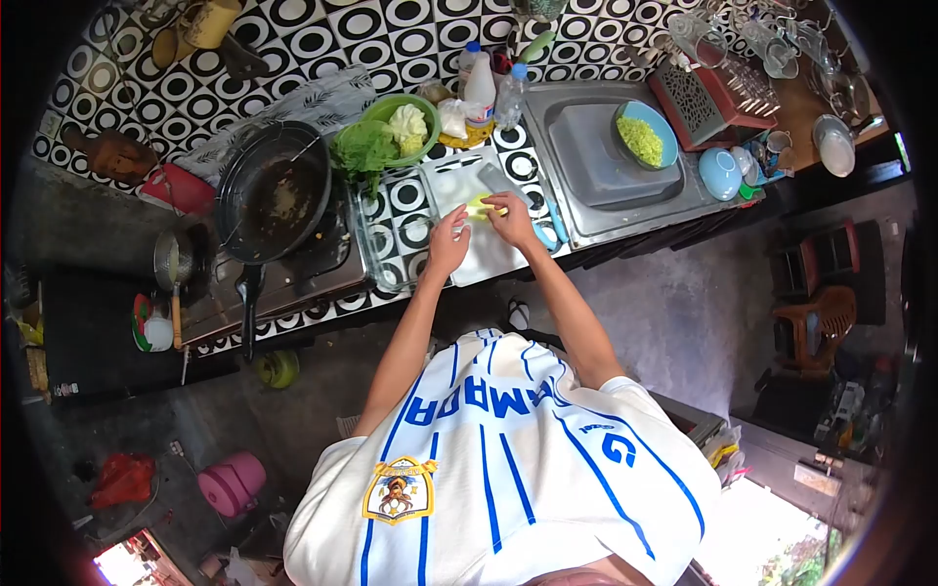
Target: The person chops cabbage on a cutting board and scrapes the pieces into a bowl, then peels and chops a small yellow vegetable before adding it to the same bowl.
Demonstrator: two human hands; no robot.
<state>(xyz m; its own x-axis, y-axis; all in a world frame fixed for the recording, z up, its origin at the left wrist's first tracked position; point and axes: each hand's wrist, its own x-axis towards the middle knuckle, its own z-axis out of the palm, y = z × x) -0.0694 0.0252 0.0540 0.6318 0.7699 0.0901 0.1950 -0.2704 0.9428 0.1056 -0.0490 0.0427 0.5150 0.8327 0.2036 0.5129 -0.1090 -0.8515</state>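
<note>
A white cutting board point(469, 259) lies on the patterned counter with a small yellow-green vegetable piece point(481, 206) on it. My right hand point(510, 221) presses down on that piece with curled fingers. My left hand point(447, 244) rests on the board just left of it, fingers spread toward the piece. A knife with a grey blade point(500, 180) and a blue handle point(545, 234) lies along the board beside my right hand; whether the hand grips it is hidden.
A green bowl of leafy greens and cabbage point(391, 132) stands behind the board. A black wok point(274, 190) sits on the stove at left. A sink point(606, 161) at right holds a blue bowl of chopped vegetable point(645, 137). Bottles point(481, 83) stand by the wall.
</note>
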